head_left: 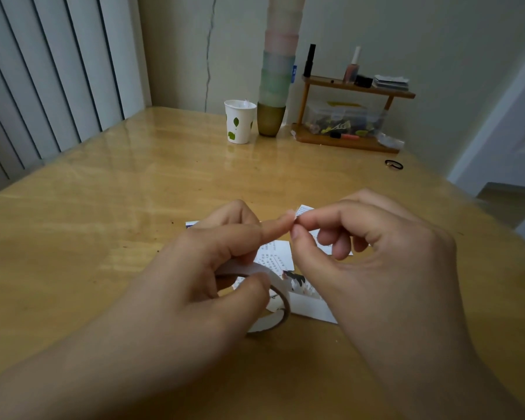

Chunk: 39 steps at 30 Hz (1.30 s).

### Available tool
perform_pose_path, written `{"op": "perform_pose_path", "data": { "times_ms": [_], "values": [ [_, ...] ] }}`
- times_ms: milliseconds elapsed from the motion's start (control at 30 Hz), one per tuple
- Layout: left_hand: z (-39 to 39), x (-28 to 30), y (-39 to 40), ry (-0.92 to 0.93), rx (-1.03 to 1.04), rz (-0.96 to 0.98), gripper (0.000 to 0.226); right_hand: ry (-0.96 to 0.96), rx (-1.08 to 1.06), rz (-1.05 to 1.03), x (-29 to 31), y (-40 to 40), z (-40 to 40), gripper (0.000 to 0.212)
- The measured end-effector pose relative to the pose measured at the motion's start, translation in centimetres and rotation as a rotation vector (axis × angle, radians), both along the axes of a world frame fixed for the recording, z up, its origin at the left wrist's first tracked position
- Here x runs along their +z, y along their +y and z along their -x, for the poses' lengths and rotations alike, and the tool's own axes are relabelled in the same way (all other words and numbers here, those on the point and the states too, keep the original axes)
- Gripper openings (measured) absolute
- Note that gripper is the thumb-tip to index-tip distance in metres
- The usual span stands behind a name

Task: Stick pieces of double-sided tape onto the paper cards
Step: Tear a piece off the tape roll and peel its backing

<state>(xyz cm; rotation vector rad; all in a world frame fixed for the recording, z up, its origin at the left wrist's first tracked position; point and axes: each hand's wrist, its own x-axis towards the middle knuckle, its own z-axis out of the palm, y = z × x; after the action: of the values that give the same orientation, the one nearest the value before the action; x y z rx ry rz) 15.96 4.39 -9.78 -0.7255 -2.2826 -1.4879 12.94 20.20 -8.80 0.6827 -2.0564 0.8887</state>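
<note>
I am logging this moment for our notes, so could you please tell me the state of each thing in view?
left hand: grips the tape roll.
right hand: pinches a small piece at its fingertips.
tape roll: upright on edge, held.
paper cards: flat on the table, partly hidden.
paper cup: upright.
stack of cups: upright, nested.
hair tie: lying flat.

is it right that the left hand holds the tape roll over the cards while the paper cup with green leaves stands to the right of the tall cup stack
Not quite. In the head view the paper cup stands to the left of the tall cup stack, not the right. The rest holds: the left hand holds the tape roll over the cards.
</note>
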Motion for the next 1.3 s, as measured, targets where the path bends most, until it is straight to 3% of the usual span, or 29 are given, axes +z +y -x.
{"op": "perform_pose_path", "data": {
  "times_ms": [267,733,1300],
  "values": [
    [-0.12,0.17,0.02,0.03,0.026,0.031,0.049,0.029,-0.009,-0.028,0.08,0.0,-0.26,0.007],
    [0.16,0.46,-0.59,-0.169,-0.049,-0.116,0.044,-0.266,0.178,0.117,0.54,0.31,-0.18,0.007],
    [0.3,0.48,-0.64,-0.208,-0.103,-0.18,0.042,-0.27,0.193,0.094,0.72,0.61,0.14,0.009]
  ]
}}
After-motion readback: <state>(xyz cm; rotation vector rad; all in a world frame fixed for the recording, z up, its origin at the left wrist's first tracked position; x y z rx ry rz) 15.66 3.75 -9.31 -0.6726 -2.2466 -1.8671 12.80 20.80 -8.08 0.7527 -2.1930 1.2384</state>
